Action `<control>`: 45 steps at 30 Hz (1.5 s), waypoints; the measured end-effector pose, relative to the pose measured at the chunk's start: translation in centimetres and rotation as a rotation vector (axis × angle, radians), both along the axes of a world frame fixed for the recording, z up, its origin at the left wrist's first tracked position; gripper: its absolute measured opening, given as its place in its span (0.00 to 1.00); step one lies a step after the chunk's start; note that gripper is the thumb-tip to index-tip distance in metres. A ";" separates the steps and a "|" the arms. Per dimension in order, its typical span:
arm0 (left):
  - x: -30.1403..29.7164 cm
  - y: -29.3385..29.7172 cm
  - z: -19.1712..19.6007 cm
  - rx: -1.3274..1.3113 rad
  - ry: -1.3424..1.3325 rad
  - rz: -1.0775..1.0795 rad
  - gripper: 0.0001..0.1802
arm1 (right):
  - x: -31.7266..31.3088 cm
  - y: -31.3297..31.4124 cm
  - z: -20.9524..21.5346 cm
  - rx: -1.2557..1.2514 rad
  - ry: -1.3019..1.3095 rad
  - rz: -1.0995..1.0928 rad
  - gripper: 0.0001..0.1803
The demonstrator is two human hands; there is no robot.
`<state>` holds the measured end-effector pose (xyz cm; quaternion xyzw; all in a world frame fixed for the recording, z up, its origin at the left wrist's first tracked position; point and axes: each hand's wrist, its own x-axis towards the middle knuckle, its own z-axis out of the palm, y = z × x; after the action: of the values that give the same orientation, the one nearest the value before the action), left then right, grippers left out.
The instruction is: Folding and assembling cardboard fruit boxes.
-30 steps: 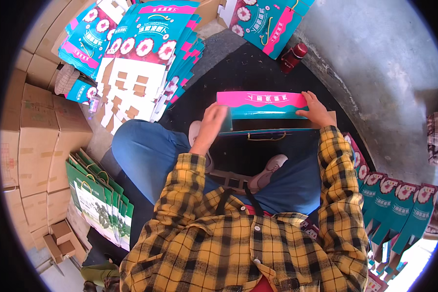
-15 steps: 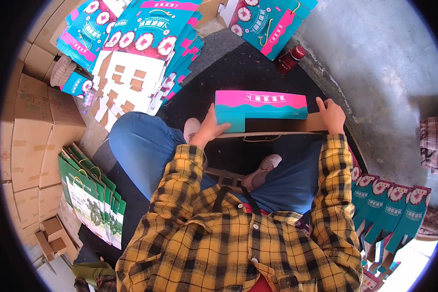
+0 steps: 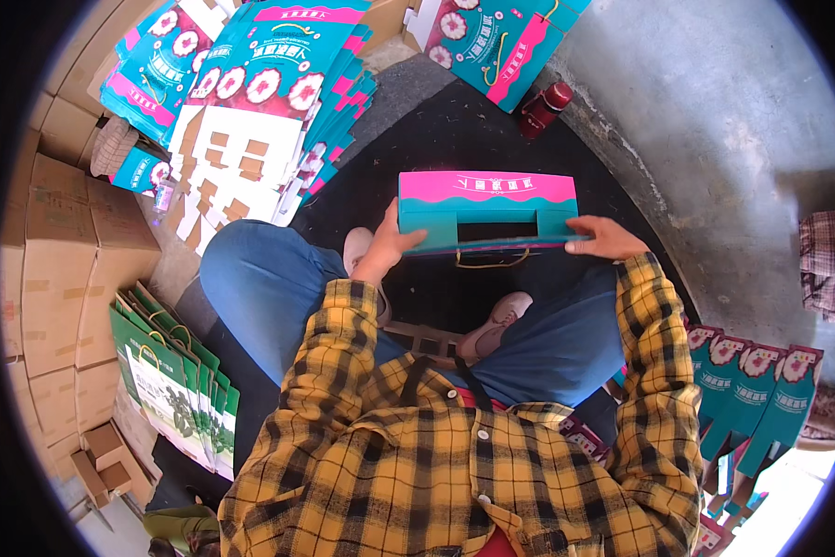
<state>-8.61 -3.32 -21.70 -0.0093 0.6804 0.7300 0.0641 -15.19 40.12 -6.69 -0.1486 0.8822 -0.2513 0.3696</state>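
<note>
A pink and teal cardboard gift box point(image 3: 488, 188) is held up level between my hands, over the gap between my bent legs. Its left end is gripped by my left hand point(image 3: 385, 245), thumb on the near flap and fingers along the side. At the right near corner, my right hand point(image 3: 613, 239) pinches the flap edge, thumb below and fingers on top. A dark rectangular opening shows in the box's near part. From the near edge hangs a yellow cord handle point(image 3: 492, 265). The box's underside is hidden.
Flat teal cartons point(image 3: 273, 65) lie stacked at the far left. A red flask point(image 3: 545, 110) stands by another teal box point(image 3: 499, 46). Green bags point(image 3: 171, 371) and brown cartons point(image 3: 60, 241) are at left; several teal box pieces point(image 3: 747, 385) stand at right.
The near right flap has folded in, so the near part now frames a narrower opening. My right hand has moved left and down from the raised flap to the box's right corner.
</note>
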 end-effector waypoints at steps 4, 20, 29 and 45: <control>-0.5 -0.3 -0.5 0.084 -0.376 0.123 0.43 | -2.3 -0.4 -1.1 0.062 0.149 -0.155 0.50; -1.1 2.9 3.8 -0.393 -0.121 0.074 0.26 | -2.2 4.1 -3.7 -0.092 0.311 -0.278 0.30; -3.1 16.9 9.9 -0.071 0.207 -0.138 0.27 | 7.4 12.1 12.4 0.002 0.871 -0.626 0.35; 0.7 36.5 6.5 -0.102 0.094 -1.282 0.42 | 42.0 28.5 -11.1 -0.440 0.914 -1.921 0.32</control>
<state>-7.92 33.19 -15.23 0.4281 0.5869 0.5131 0.4572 26.79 68.59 -17.77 0.4614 0.6196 -0.5092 -0.3794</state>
